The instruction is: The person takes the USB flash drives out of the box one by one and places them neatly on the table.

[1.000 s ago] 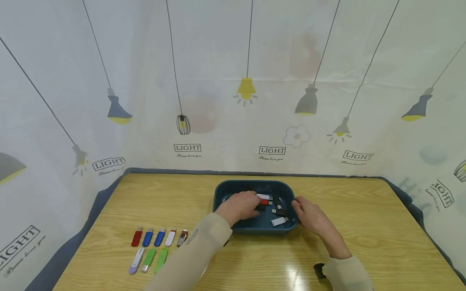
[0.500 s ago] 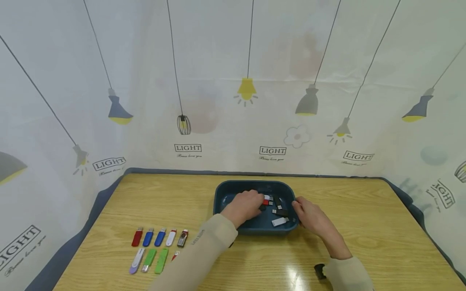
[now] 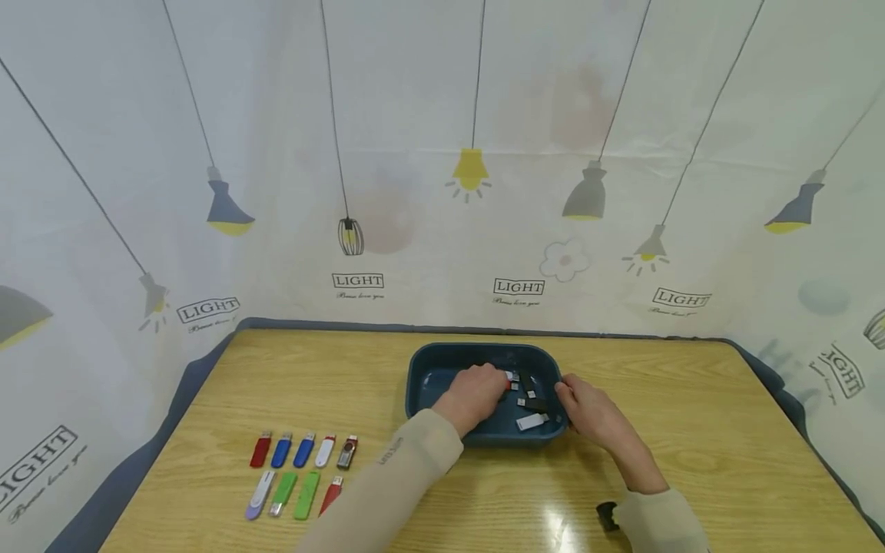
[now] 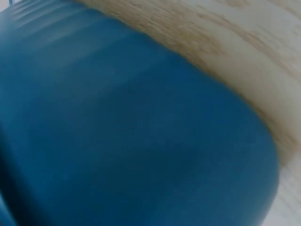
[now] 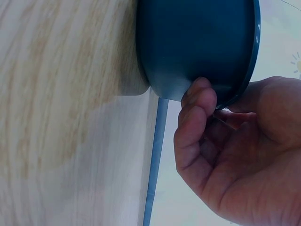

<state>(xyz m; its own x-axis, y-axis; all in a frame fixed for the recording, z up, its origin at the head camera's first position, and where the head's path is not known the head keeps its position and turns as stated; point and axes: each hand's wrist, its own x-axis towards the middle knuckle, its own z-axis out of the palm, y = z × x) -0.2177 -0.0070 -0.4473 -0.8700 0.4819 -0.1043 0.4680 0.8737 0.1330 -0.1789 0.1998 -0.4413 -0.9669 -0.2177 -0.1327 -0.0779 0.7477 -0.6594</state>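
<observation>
The left hand (image 3: 473, 393) reaches down into the dark blue, round-cornered plastic bin (image 3: 498, 442), back upward; its fingertips are hidden, so I cannot tell whether they are spread, pressed together or pinching anything. At the bin's right end the right hand (image 3: 589, 408) pinches the rim, thumb over the edge and bent fingers against the outer wall. Inside the bin, a red USB stick (image 3: 508, 385) with a silver plug shows partly just beside the left hand, and toward the right wall lie an upper black stick (image 3: 526, 382), a lower black stick (image 3: 534, 405) and, nearest the front corner, a white rectangular stick (image 3: 529, 422). Left of the bin, on the yellowish wood-grain table (image 3: 691, 430), sticks lie in two rows: the farther has a dark red, two blue, a white and a silver-and-dark one; the nearer has a white-and-purple, two green and a red one beside the beige left sleeve (image 3: 387, 480).
</observation>
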